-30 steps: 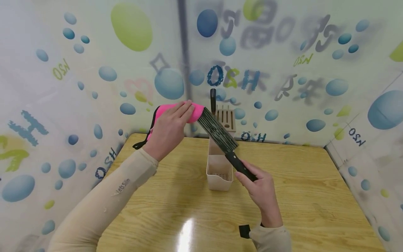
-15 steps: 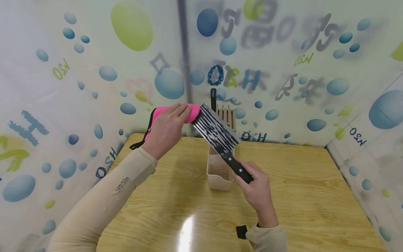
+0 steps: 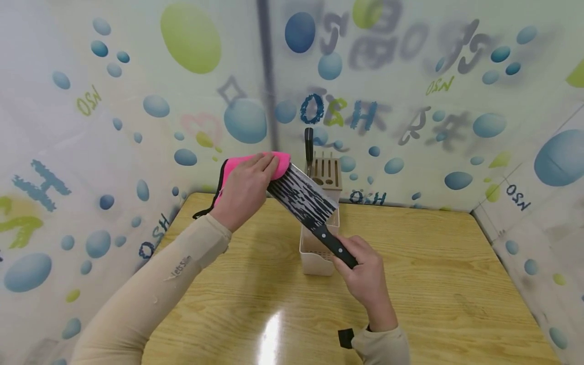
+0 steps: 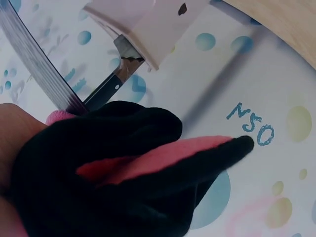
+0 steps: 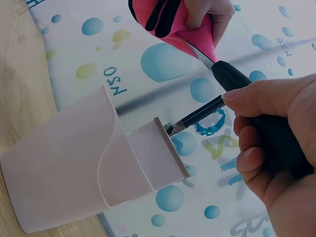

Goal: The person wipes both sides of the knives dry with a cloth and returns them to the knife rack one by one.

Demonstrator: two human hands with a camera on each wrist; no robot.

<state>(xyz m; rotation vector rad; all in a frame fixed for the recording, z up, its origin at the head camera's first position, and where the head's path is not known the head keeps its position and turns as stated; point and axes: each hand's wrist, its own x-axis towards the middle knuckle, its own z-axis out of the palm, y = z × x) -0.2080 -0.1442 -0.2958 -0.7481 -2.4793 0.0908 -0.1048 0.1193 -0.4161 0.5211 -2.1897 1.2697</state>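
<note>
In the head view my left hand [image 3: 244, 195] holds a pink cloth [image 3: 282, 161] with black edging, folded over the far end of a cleaver blade. The cleaver [image 3: 303, 195] has a broad blade with dark streaks, slanting down to the right in the air. My right hand [image 3: 365, 276] grips its black riveted handle [image 3: 335, 246]. The left wrist view shows the cloth's black parts [image 4: 113, 148] bunched around pink folds, with a strip of blade [image 4: 37, 57] beyond. In the right wrist view, fingers [image 5: 249, 160] curl round the handle, and the cloth covers most of the blade.
Behind the cleaver stands a pale pink knife holder [image 3: 317, 264] with a slotted brown top [image 3: 329, 175]. A second knife [image 3: 309, 144] stands in it, black handle up. The wooden table [image 3: 433, 284] meets patterned walls on three sides. A black tab [image 3: 345, 338] sits by the right sleeve.
My right hand has shifted left with the cleaver, and the blade has rolled so its broad streaked face shows more. The left hand with the cloth has moved only slightly.
</note>
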